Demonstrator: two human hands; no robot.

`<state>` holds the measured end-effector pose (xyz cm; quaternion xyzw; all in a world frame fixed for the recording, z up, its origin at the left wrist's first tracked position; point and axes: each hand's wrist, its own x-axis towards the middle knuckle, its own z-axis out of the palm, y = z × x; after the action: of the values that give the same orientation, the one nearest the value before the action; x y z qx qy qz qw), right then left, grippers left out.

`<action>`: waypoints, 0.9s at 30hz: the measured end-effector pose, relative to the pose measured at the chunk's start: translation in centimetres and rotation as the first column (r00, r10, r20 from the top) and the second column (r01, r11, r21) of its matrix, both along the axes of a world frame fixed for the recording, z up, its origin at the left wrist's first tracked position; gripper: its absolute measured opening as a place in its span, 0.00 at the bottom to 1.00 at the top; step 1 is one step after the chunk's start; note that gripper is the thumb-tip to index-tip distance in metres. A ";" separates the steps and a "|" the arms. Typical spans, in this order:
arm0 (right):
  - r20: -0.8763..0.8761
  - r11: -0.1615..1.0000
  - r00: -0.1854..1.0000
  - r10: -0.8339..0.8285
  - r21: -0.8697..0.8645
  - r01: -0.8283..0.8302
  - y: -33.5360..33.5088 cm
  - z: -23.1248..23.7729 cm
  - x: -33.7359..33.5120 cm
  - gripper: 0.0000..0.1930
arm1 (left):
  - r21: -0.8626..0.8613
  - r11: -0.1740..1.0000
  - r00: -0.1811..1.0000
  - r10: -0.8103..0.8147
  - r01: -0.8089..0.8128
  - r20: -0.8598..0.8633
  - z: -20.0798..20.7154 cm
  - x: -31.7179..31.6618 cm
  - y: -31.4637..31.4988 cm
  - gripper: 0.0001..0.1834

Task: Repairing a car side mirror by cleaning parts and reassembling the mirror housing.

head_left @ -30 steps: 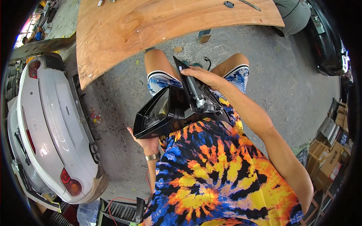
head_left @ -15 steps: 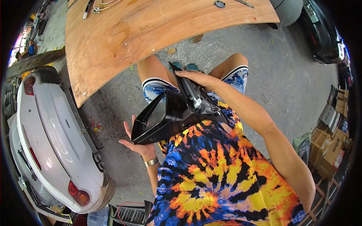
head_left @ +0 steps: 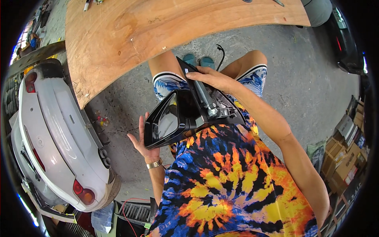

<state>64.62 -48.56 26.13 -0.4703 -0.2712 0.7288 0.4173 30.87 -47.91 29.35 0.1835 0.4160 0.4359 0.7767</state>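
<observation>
A black car side mirror point(head_left: 193, 112) lies across my lap against my shirt. Its glass point(head_left: 169, 120) faces up and to the left, and its mounting base stands tilted on the right, with bare metal and wiring on it. My right hand point(head_left: 209, 77) is wrapped over the upper part of the base, thumb on the near face. A short black cable point(head_left: 220, 57) with a plug sticks out beyond that hand. Against the outer end of the housing rests my left hand point(head_left: 147, 145), open, its fingers and thumb stretched apart; part of the palm is hidden behind the housing.
A wooden tabletop point(head_left: 130, 51) lies ahead, a marker point(head_left: 87, 5) at its far left. On the left stands a white car point(head_left: 63, 126). Cardboard boxes point(head_left: 341, 166) are stacked at the right, and a dark car point(head_left: 339, 39) is at the far right.
The mirror has rolled so that more of its glass and the inside of its base show. The black cable has come into view past my right hand. My left hand has shifted slightly right.
</observation>
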 end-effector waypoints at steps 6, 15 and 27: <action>-0.018 0.996 1.000 -0.012 0.087 0.013 -0.8 -1.0 0.7 0.27 | -0.068 0.997 0.994 -0.029 0.021 -0.107 1.2 0.2 -0.1 0.49; 0.037 0.957 0.999 0.000 0.291 -0.011 -2.5 2.6 1.0 0.33 | 0.029 0.993 0.994 0.110 -0.111 0.016 3.2 0.2 -1.1 0.48; 0.154 0.959 0.986 -0.058 0.282 0.013 -5.3 4.2 1.4 0.32 | 0.038 0.996 0.988 0.078 -0.084 0.132 3.3 0.3 -1.6 0.54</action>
<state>66.01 -53.82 30.38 -0.4685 -0.3957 0.6353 0.4694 31.19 -49.47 32.60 0.1542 0.3618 0.4870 0.7798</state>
